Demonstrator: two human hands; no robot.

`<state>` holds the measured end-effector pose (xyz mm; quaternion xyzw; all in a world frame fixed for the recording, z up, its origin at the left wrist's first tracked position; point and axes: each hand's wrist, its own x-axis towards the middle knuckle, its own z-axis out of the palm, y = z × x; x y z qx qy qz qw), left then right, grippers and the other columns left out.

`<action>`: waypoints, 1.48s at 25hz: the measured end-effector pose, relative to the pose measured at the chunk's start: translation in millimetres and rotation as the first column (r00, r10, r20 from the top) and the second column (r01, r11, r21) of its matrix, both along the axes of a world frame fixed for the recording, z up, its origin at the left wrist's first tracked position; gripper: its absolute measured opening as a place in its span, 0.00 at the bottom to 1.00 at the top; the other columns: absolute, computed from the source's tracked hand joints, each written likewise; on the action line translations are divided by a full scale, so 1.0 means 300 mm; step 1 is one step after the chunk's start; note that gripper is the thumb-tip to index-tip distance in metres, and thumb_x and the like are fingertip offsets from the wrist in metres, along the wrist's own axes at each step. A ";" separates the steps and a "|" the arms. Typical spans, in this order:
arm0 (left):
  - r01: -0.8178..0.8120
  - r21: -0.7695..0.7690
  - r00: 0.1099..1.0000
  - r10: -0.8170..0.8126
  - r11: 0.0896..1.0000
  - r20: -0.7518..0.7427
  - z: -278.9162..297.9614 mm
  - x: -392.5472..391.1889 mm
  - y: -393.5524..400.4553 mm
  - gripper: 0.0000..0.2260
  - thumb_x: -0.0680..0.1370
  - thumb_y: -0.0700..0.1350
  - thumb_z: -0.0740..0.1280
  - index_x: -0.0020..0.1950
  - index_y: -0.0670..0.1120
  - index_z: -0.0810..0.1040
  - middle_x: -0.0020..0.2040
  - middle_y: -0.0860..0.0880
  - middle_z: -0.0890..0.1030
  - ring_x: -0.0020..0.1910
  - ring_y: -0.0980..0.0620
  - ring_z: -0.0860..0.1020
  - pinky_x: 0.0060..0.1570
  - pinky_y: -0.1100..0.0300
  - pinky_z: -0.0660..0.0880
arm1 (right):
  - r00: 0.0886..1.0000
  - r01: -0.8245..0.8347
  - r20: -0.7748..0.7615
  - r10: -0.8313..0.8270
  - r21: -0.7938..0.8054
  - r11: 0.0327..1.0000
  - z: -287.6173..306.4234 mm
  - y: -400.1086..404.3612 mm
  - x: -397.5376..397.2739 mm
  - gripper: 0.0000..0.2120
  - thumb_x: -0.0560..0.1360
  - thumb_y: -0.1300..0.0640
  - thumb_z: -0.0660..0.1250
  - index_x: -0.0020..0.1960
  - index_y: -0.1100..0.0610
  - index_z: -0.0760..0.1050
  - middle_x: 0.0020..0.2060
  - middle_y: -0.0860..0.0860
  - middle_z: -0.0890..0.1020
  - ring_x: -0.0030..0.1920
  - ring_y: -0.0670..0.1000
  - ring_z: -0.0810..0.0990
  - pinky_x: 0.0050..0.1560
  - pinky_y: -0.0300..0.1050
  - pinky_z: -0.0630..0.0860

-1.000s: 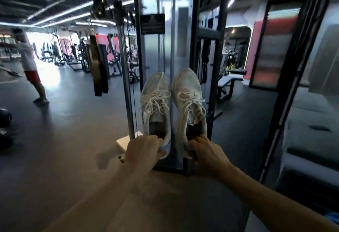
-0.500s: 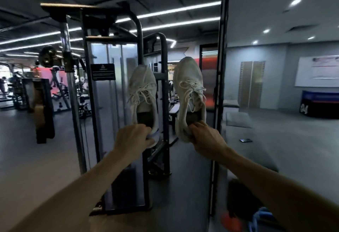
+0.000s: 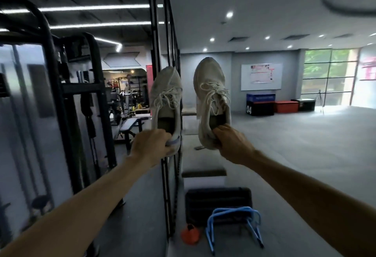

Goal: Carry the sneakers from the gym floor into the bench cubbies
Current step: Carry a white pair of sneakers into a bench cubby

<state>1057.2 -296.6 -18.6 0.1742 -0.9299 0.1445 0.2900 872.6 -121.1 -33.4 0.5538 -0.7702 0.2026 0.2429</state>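
A: Where are the sneakers right now?

B: Up in the air, one in each hand, toes pointing up and away from the camera. The left hand (image 3: 151, 147) is clenched around the heel of the left sneaker (image 3: 166, 102), fingers wrapped over the pale blue heel tab. The right hand (image 3: 234, 145) pinches the heel collar of the right sneaker (image 3: 211, 98), fingertips tucked inside the opening.

A: Are the shoes touching?

B: No, they hang apart, side by side, with a gap between them. Both are off-white knit with loose white laces. I can't read any brand on them.

A: Any writing nearby?

B: A dark plyo box (image 3: 260, 105) by the far wall shows "04" in white. The whiteboard (image 3: 261, 76) above it carries a poster, but its text is too small to read.

A: What lies below the hands?

B: A grey padded bench (image 3: 203, 167) runs along a black-framed partition (image 3: 162, 73). Nearer the camera sit blue mini hurdles (image 3: 234, 226) and an orange cone (image 3: 190, 234) on the floor. A cable machine (image 3: 61, 94) stands on the left
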 end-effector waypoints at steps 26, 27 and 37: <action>0.441 0.078 0.890 -0.447 0.894 0.092 -0.039 -2.555 0.617 0.17 0.76 0.60 0.63 0.52 0.48 0.80 0.48 0.47 0.81 0.46 0.45 0.79 0.44 0.54 0.75 | 0.854 0.518 -0.023 -0.520 0.119 0.847 -0.032 0.838 -2.159 0.10 0.70 0.67 0.62 0.46 0.53 0.70 0.48 0.52 0.77 0.48 0.55 0.75 0.39 0.41 0.65; 0.451 0.080 0.884 -0.458 0.889 0.092 -0.041 -2.650 0.606 0.17 0.76 0.60 0.63 0.52 0.48 0.80 0.48 0.47 0.81 0.45 0.45 0.79 0.43 0.54 0.75 | 0.850 0.524 -0.021 -0.526 0.119 0.843 -0.036 0.829 -2.249 0.11 0.70 0.67 0.62 0.45 0.52 0.69 0.47 0.52 0.77 0.48 0.55 0.75 0.39 0.41 0.65; 0.441 0.056 0.891 -0.445 0.896 0.090 -0.119 -3.666 0.449 0.12 0.76 0.56 0.63 0.46 0.49 0.79 0.43 0.48 0.80 0.41 0.46 0.78 0.35 0.58 0.66 | 0.865 0.501 -0.028 -0.501 0.094 0.860 -0.107 0.662 -3.292 0.11 0.72 0.66 0.63 0.42 0.51 0.67 0.44 0.50 0.76 0.45 0.54 0.74 0.37 0.42 0.66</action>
